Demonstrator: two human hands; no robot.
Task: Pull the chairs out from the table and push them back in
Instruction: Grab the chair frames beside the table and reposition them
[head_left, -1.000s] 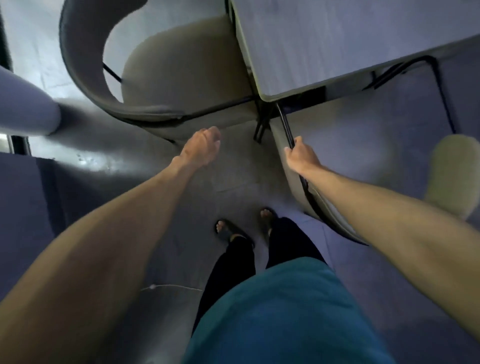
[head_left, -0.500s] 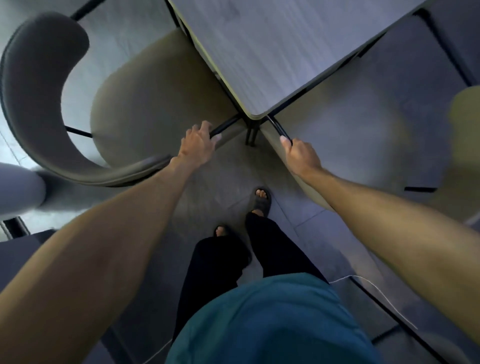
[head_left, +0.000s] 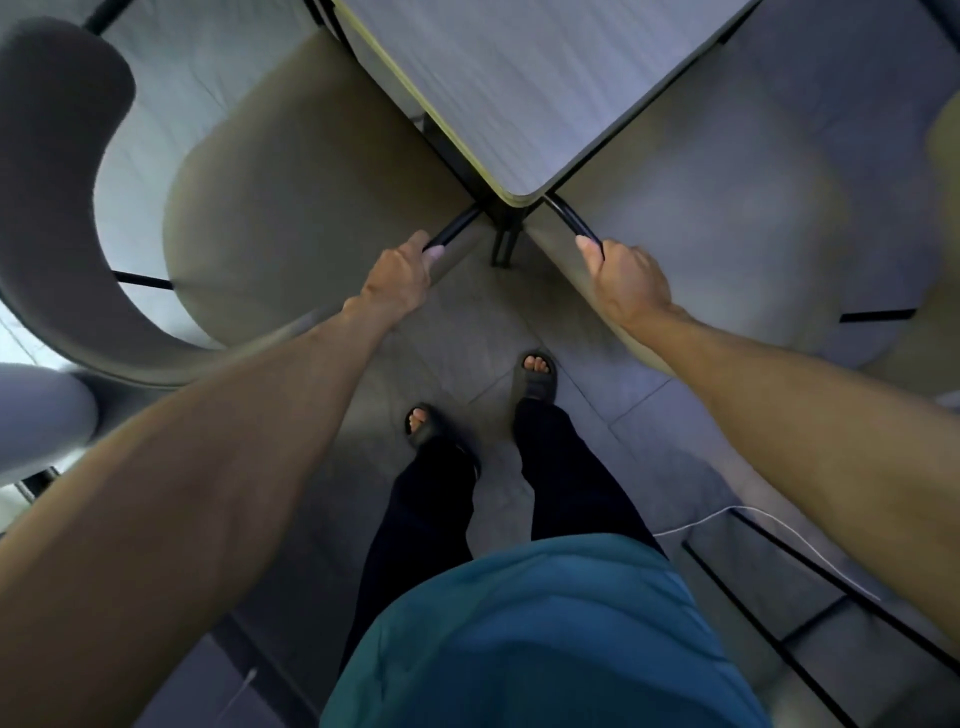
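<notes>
Beside the grey wooden bench (head_left: 519, 78), my left hand (head_left: 400, 275) grips the beige padded left chair (head_left: 291, 208), my right hand (head_left: 628, 280) grips the right chair (head_left: 727, 218).

torso: teal shirt (head_left: 519, 639), smooth, softly creased | legs: black long trousers (head_left: 431, 525), loose at the ankles, showing just past the shirt hem | feet: dark open-toe left slide (head_left: 435, 434) and right slide (head_left: 537, 382), wide strap, farthest from shirt, toes showing | arms: left forearm (head_left: 234, 467), right forearm (head_left: 779, 415), unsleeved, flanking shirt | left hand (head_left: 400, 278), right hand (head_left: 626, 283): bare
</notes>
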